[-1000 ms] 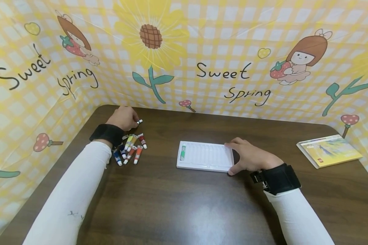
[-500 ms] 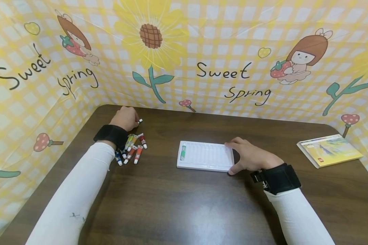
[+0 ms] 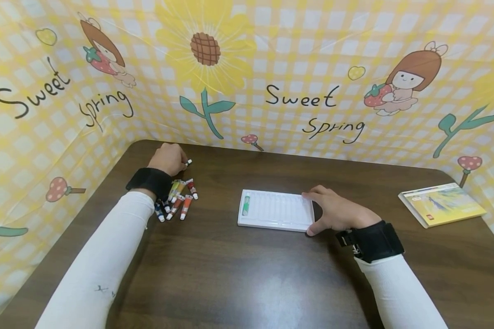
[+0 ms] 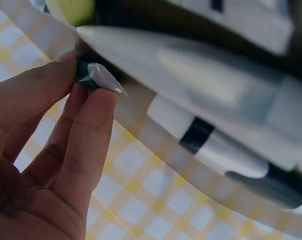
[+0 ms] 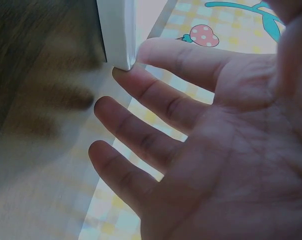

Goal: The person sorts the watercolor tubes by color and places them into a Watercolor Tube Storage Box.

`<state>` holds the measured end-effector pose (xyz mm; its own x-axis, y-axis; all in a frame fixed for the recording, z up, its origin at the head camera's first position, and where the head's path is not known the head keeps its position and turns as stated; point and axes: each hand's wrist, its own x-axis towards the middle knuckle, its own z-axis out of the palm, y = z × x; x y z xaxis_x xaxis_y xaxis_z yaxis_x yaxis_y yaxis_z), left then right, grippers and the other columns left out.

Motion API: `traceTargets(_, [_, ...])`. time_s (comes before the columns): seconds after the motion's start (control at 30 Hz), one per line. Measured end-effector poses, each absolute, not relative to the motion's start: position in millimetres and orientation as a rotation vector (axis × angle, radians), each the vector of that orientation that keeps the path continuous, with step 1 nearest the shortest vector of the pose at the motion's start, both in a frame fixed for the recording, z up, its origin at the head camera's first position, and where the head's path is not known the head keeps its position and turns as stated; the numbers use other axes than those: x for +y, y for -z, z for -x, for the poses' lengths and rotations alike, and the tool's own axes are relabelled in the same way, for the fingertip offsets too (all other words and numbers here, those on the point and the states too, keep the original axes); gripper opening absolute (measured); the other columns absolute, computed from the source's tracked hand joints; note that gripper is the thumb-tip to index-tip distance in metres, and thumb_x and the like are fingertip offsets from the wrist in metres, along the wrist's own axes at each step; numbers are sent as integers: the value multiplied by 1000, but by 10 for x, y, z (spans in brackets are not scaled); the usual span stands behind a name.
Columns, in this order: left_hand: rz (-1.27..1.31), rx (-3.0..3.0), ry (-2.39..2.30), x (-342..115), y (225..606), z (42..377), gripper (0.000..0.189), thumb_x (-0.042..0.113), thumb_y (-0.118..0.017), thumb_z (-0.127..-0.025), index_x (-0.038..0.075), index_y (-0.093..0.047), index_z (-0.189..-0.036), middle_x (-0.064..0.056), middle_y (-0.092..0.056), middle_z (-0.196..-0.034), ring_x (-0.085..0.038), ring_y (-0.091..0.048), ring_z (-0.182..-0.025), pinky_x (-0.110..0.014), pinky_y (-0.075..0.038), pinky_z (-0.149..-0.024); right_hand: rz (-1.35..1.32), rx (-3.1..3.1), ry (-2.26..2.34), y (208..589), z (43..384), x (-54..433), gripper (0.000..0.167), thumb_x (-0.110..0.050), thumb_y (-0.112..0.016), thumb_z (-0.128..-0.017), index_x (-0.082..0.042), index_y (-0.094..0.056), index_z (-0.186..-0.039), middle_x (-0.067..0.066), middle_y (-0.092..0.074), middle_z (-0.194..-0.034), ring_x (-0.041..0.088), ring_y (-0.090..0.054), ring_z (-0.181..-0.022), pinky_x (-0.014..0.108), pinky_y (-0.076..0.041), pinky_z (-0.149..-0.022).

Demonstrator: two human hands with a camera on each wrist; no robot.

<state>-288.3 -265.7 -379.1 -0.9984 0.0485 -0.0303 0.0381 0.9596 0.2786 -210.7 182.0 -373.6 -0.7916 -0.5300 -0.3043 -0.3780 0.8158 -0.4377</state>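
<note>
My left hand (image 3: 167, 159) is at the table's far left, pinching a small paint tube (image 4: 98, 77) between thumb and fingertips. The tube is dark green and whitish in the left wrist view; most of it is hidden in the head view. Just in front lies a loose pile of paint tubes, including an orange tube (image 3: 185, 207) and a dark red tube (image 3: 191, 188), partly covered by my wrist. A white plastic tray (image 3: 280, 210) with ridged slots lies mid-table, a green tube (image 3: 246, 205) in its leftmost slot. My right hand (image 3: 333, 210) holds the tray's right end, thumb at the near corner, fingers at the far one.
A yellow box or booklet (image 3: 444, 203) with a printed picture lies at the table's right edge. Yellow checked cloth (image 3: 300, 59) rises behind and to the left of the brown wooden table (image 3: 214, 274).
My left hand has shifted slightly to the right, still pinching the tube. The right hand and the tray have stayed in place.
</note>
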Motion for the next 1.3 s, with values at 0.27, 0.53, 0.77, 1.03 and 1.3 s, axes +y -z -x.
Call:
traceTargets(0.27, [-59, 3082, -418, -2589, 3804, 2857, 18, 4, -67, -95, -2, -79, -107, -27, -75, -115, -49, -72, -101, -58, -59, -86, 676, 2573, 517, 3775, 2093, 1830, 97, -31, -92, -82, -2, -41, -159, 26, -39, -160, 42, -46, -137, 60, -47, -110])
traceTargets(0.53, [-168, 3070, -455, -2191, 3725, 2751, 19, 8, -68, -96, -1, -81, -107, -24, -77, -114, -47, -73, -102, -56, -60, -87, 670, 2568, 522, 3786, 2080, 1828, 98, -31, -92, -81, -2, -41, -159, 25, -39, -160, 41, -47, -136, 58, -49, -108])
traceTargets(0.77, [-328, 3097, -478, -1752, 3639, 2606, 11, 7, -72, -91, 3, -82, -91, -16, -80, -99, -36, -75, -87, -49, -61, -79, 666, 2575, 520, 3782, 2079, 1828, 98, -31, -92, -81, -2, -42, -159, 25, -39, -160, 41, -47, -137, 59, -48, -109])
traceTargets(1.03, [-408, 3003, -557, -1365, 3610, 2329, 7, 7, -75, -91, 2, -81, -90, -12, -78, -89, -18, -66, -65, -28, -54, -61, 673, 2577, 517, 3767, 2100, 1831, 98, -32, -92, -81, -2, -42, -159, 25, -39, -160, 42, -46, -138, 61, -46, -112])
traceTargets(1.3, [-446, 2952, -602, -1108, 3602, 2139, 7, 6, -75, -91, 3, -81, -92, -9, -76, -85, -16, -64, -64, -25, -52, -60, 670, 2580, 511, 3747, 2118, 1831, 98, -33, -92, -81, -2, -42, -159, 25, -39, -161, 42, -45, -140, 62, -44, -113])
